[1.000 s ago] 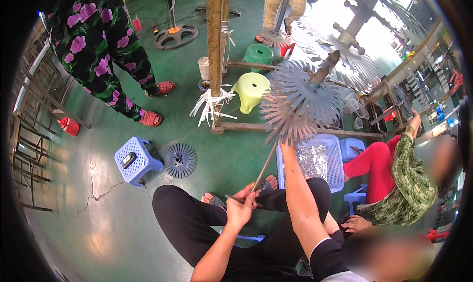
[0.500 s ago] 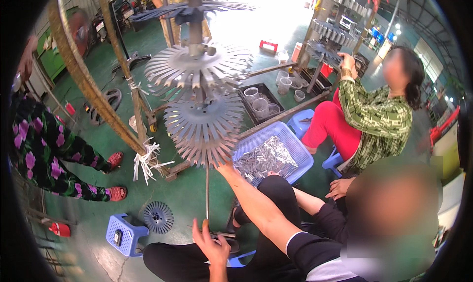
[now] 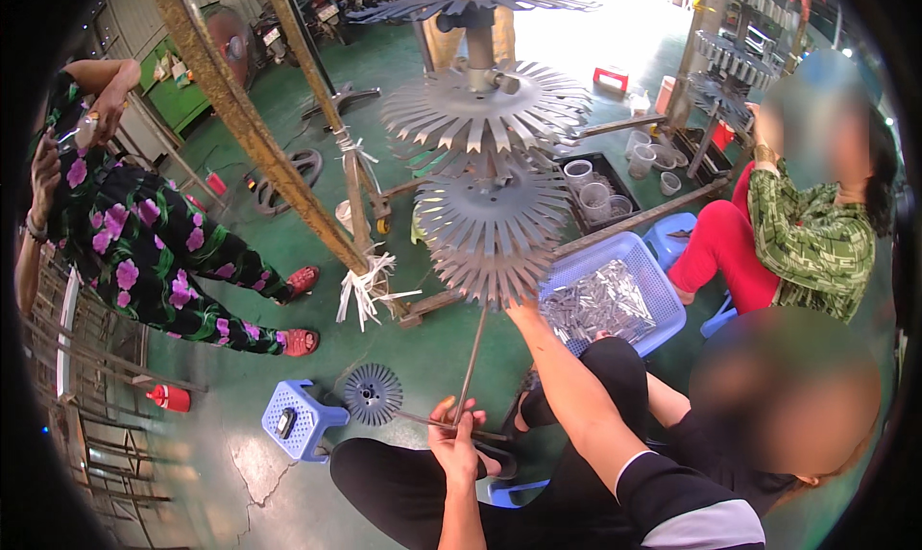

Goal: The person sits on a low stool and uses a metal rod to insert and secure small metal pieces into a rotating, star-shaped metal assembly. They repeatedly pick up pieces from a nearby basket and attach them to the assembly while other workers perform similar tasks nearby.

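Note:
A thin metal rod (image 3: 471, 367) slants down from under the stacked slotted metal discs (image 3: 494, 204). My left hand (image 3: 455, 437) has its fingers closed round the rod's lower end, where a thin crossbar meets it. My right hand (image 3: 524, 314) reaches to the lower rim of the bottom disc, against its blade tips. The discs' edge hides its fingers, so their grip does not show. Beside my right forearm, a blue plastic basket (image 3: 669, 310) holds many small metal pieces (image 3: 600, 303).
A blue stool (image 3: 305, 417) with a small black object stands left of a loose slotted disc (image 3: 373, 394) on the floor. Rusty frame posts (image 3: 245, 137) rise on the left. One person (image 3: 144, 233) stands at left; others sit at right. A black crate (image 3: 586, 225) holds plastic cups.
My left hand, spread beside the rod before, now closes on it, and the rod leans more. The view has swung left. The standing person's raised hands have come into view.

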`<state>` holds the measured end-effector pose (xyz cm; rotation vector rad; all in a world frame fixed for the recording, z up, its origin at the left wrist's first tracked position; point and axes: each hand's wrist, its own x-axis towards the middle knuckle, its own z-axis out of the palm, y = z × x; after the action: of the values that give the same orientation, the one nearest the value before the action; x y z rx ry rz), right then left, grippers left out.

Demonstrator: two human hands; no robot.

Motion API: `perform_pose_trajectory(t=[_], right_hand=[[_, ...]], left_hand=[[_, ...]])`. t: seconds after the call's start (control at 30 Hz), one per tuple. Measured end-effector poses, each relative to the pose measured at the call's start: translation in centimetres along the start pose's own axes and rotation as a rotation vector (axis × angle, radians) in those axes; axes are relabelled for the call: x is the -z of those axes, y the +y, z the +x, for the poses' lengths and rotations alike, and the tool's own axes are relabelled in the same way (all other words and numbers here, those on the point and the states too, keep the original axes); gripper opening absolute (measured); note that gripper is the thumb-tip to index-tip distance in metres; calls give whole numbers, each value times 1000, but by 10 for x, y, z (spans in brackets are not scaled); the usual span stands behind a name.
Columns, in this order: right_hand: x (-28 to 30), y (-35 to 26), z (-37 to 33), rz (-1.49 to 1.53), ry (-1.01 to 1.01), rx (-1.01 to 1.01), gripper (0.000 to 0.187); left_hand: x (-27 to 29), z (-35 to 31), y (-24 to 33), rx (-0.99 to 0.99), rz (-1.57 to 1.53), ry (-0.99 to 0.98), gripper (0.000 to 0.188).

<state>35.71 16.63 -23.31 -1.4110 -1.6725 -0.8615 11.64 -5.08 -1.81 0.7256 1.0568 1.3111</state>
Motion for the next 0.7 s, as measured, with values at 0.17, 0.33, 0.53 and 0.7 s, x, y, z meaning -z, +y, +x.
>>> perform_pose_trajectory(t=[0.17, 0.33, 0.53, 0.7], right_hand=[[-12, 14, -19, 53, -185, -170, 53], [-15, -2, -26, 101, -488, -227, 55], [-18, 7, -26, -42, -196, -144, 36], [-2, 15, -15, -275, -120, 46, 35]], left_hand=[[-3, 1, 4, -193, 269, -100, 29], [10, -7, 1, 50, 115, -186, 38], [-8, 10, 13, 321, -138, -372, 40], [-8, 11, -4, 295, 21, -325, 41]])
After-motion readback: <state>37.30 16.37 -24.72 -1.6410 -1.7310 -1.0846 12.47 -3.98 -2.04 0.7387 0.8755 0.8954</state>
